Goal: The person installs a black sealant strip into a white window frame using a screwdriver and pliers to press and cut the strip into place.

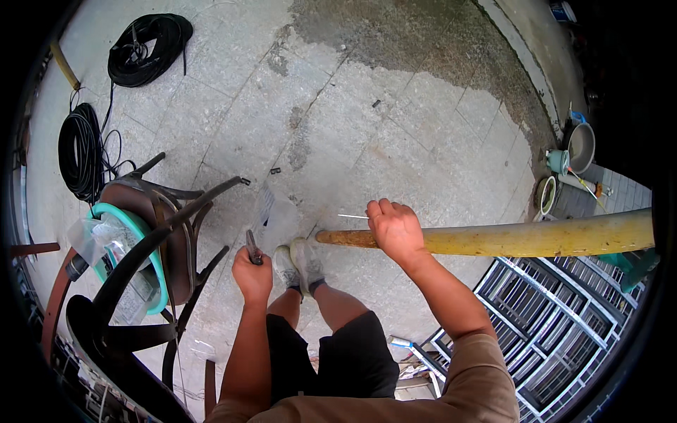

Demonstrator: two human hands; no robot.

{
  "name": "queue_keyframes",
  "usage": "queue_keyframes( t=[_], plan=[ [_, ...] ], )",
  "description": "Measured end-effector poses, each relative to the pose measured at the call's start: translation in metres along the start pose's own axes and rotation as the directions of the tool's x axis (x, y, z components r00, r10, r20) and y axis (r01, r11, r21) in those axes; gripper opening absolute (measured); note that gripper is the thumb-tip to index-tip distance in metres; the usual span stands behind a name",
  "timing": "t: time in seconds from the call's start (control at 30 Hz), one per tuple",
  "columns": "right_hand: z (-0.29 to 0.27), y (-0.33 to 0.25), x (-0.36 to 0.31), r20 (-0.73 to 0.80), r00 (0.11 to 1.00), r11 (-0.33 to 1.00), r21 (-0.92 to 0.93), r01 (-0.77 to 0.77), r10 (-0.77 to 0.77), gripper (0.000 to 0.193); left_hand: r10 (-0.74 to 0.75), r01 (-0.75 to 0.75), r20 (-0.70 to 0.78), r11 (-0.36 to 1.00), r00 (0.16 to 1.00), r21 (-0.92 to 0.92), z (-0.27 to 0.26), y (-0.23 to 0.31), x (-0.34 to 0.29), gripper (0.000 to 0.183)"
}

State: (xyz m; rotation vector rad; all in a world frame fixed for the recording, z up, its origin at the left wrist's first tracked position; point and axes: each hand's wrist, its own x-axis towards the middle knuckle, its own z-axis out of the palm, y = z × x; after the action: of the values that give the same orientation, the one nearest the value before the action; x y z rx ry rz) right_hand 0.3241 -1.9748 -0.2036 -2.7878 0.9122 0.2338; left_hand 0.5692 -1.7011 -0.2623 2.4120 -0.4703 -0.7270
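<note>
Left hand (252, 276): fingers closed round a dark, narrow tool (253, 247) that stands up out of the fist; kind hard to tell. Right hand (393, 227): fingers curled together, pinching a thin pale rod (353, 216) that pokes out to their left. Yellow pole (529, 238) passes behind the right hand, its browned end showing left of those fingers, its thicker length running off right; whether the hand touches it, cannot tell. Black shorts (360, 352) below and between the two hands. Just right of the left fingers, lower down, a pair of pale shoes (307, 261) on the paving (233, 141). Clear plastic bag (282, 215) on the ground just beyond the left fingers, near the shoes. Left of the left fingers, a dark chair (190, 213) with several legs or arms jutting out, and by it a turquoise basin (163, 285) with clear bags (106, 240) inside. Below and right of the right fingers, silver metal frames (553, 303), stacked. Farther, past the left fingers and to their left, two coils of black cable (79, 151). Well right of the right fingers and beyond, a grey bucket (582, 148) beside a small green pot (557, 161). Farthest, ahead of the right fingers, a dark damp patch (423, 35) on the paving.
</note>
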Motion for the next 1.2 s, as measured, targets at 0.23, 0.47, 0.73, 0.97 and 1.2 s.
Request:
queue_keyframes(
  t=[0.23, 0.47, 0.73, 0.97, 1.2],
  plan=[
    [-0.005, -0.004, 0.014, 0.072, 0.980, 0.975, 0.115, -0.192, 0.184, 0.012, -0.123, 0.121, -0.029, 0.990, 0.992, -0.075, 0.031, 0.047, 0.054, 0.010],
    [0.102, 0.013, 0.110, 0.270, 0.516, 0.226, 0.670, -0.707, 0.813, 0.021, -0.214, 0.207, -0.103, 0.976, 0.971, -0.073, 0.068, 0.086, 0.122, 0.013],
    [0.306, 0.157, 0.255, 0.359, 0.515, 0.333, 0.460, -0.824, 0.778, 0.041, -0.086, 0.056, -0.221, 0.989, 0.971, -0.138, 0.117, 0.094, 0.232, 0.011],
    [0.383, 0.277, 0.296, 0.281, 0.630, 0.587, 0.229, -0.777, 0.724, 0.074, -0.078, 0.079, -0.208, 0.997, 0.975, -0.006, 0.119, 0.062, 0.321, 0.014],
    [0.429, 0.319, 0.309, 0.249, 0.620, 0.576, 0.230, -0.784, 0.744, 0.034, -0.099, 0.115, -0.110, 0.983, 0.989, 0.142, 0.135, 0.014, 0.358, 0.017]
  ],
)
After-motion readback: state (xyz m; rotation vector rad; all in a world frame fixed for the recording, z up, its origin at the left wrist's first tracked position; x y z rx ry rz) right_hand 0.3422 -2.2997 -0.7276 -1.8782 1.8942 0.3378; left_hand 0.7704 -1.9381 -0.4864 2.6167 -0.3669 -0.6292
